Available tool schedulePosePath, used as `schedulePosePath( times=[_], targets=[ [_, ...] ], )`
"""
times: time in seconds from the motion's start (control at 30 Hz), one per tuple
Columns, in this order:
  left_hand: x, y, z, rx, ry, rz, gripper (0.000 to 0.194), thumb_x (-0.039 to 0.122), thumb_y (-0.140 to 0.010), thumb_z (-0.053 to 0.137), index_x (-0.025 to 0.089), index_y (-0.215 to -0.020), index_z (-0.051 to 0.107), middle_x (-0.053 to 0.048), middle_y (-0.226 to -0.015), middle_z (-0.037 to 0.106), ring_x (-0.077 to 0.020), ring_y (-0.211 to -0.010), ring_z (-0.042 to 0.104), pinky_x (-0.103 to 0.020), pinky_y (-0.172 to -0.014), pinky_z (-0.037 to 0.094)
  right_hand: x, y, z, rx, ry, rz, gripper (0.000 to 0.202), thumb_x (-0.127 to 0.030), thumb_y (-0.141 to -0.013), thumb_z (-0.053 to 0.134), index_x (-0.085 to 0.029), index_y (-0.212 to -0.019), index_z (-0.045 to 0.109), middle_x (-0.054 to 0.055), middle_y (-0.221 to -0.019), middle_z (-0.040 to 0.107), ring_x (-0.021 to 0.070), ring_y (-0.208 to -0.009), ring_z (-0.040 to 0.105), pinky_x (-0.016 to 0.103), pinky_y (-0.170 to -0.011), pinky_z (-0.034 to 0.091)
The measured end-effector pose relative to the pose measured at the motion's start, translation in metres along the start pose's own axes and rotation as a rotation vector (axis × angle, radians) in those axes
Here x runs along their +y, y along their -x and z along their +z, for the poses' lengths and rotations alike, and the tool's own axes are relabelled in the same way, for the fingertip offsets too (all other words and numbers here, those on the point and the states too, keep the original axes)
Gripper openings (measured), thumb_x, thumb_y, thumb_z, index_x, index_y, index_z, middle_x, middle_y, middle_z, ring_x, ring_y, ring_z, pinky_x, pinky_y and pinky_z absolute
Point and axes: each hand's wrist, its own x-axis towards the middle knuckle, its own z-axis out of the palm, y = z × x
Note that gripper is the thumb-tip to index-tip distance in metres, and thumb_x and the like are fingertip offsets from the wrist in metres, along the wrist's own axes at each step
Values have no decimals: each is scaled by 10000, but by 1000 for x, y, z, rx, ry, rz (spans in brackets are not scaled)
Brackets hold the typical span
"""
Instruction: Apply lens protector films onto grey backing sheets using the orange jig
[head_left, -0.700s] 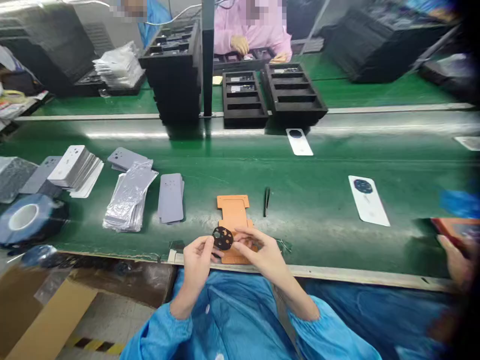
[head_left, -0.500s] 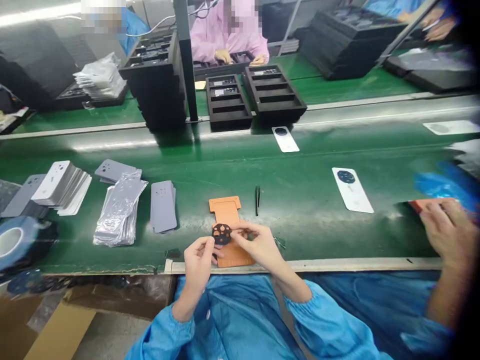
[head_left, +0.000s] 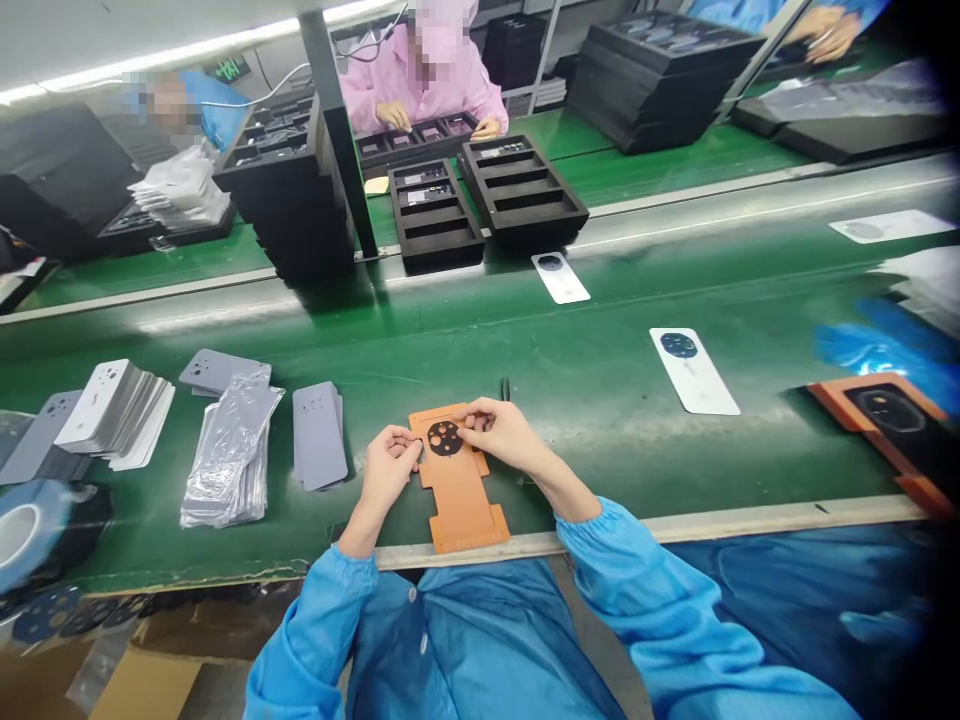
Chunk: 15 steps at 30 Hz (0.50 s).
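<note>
An orange fixture plate [head_left: 459,500] lies at the front edge of the green bench. Over its upper part is a round black piece with several holes [head_left: 445,438]. My right hand [head_left: 495,432] pinches the right rim of that piece between thumb and fingers. My left hand [head_left: 390,465] is at the plate's left edge, its fingers curled and thumb against the index finger; whether something thin is between them is too small to tell. Black tweezers [head_left: 505,389] lie just beyond my right hand, partly hidden by it.
Grey panels [head_left: 319,435], a plastic-wrapped stack [head_left: 229,460] and white panels [head_left: 112,405] lie left. White panels with dark discs [head_left: 697,375] [head_left: 561,280] lie right and back. Black trays [head_left: 525,190] stand behind, near a person in pink. Another orange fixture [head_left: 911,440] is far right.
The black piece has moved from above the plate's middle to its upper part, with both hands moving forward. The co-worker's hand at the far right has left the orange fixture. The view has shifted.
</note>
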Motion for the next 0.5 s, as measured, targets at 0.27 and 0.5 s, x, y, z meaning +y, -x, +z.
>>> schedulePosePath(
  times=[0.27, 0.5],
  targets=[
    [2, -3, 7, -10, -80, 1, 318, 391, -691, 808, 178, -789, 593, 46, -589, 581, -73, -438, 514, -162, -388, 385, 4, -4, 1, -10, -22, 15, 257, -222, -701, 712, -150, -941, 768, -11, -719, 649, 95, -570, 521, 231, -551, 413],
    [0, -4, 10, 13, -105, 35, 337, 403, -689, 809, 191, -777, 563, 63, -599, 534, -83, -476, 503, -192, -440, 461, 5, -6, 0, -30, -41, 22, 258, -224, -706, 719, -150, -950, 764, -15, -708, 652, 92, -545, 524, 233, -542, 412]
  ],
)
